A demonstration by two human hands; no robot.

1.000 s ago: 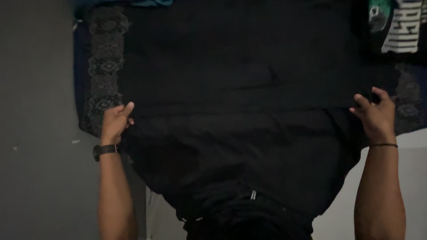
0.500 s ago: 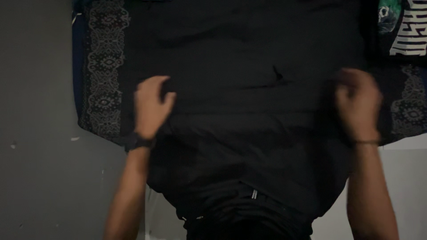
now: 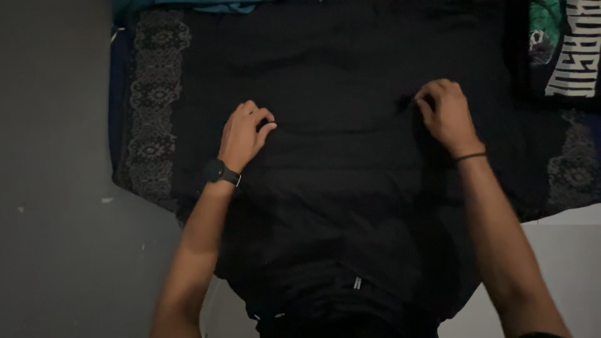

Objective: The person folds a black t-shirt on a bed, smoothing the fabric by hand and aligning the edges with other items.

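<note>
Near edge: lower part of the black garment (image 3: 350, 206) hanging off the bed edge toward the body, dark and hard to read.
Left hand (image 3: 243, 134): resting on the garment left of its middle, wristwatch (image 3: 216, 170) on the wrist; fingers (image 3: 264, 125) curled together, seemingly pinching a fold of the black cloth.
Right hand (image 3: 446, 116): on the garment right of its middle, thin band (image 3: 471, 156) at the wrist; fingers (image 3: 426, 100) bent and closed on a small tuck of cloth.
Garment relative to fingers: cloth directly under and between both sets of fingertips, a faint crease running across the garment from one hand toward the other.
Doing the fold well, as a judgement: both pinches level on that crease, cloth taut between them, edges matched so no bunching in the middle.
Beyond the garment: patterned bedcover (image 3: 153, 94) showing at the garment's left side; printed dark shirt (image 3: 566, 50) off its far right corner; teal cloth (image 3: 188, 6) past its far left edge.
</note>
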